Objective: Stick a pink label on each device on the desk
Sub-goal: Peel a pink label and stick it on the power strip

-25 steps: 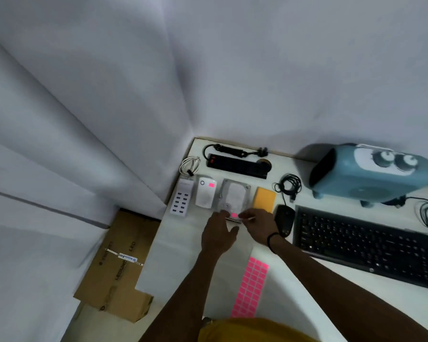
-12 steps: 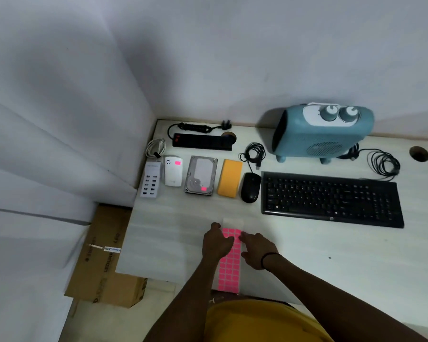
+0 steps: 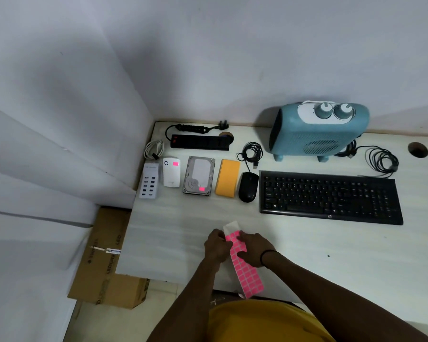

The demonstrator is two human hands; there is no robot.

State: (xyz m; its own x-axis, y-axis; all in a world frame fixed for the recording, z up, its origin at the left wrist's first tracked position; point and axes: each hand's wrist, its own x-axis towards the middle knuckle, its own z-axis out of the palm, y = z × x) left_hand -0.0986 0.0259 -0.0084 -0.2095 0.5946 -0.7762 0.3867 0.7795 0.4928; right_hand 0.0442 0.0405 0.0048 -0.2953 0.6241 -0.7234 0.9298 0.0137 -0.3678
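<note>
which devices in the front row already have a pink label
The white plug-in unit and the hard drive; the USB hub, orange case and mouse show none.

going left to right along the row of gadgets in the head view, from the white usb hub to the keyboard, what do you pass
white USB hub → white plug-in box with a pink label → hard drive with a pink label → orange case → black mouse → black keyboard

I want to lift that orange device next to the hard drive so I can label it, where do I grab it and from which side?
Grip the orange device across its two long edges, coming straight down from above near its front end. It lies flat with the hard drive close on one side and the mouse on the other, but narrow gaps probably admit fingertips, and the front end faces open desk.
</note>
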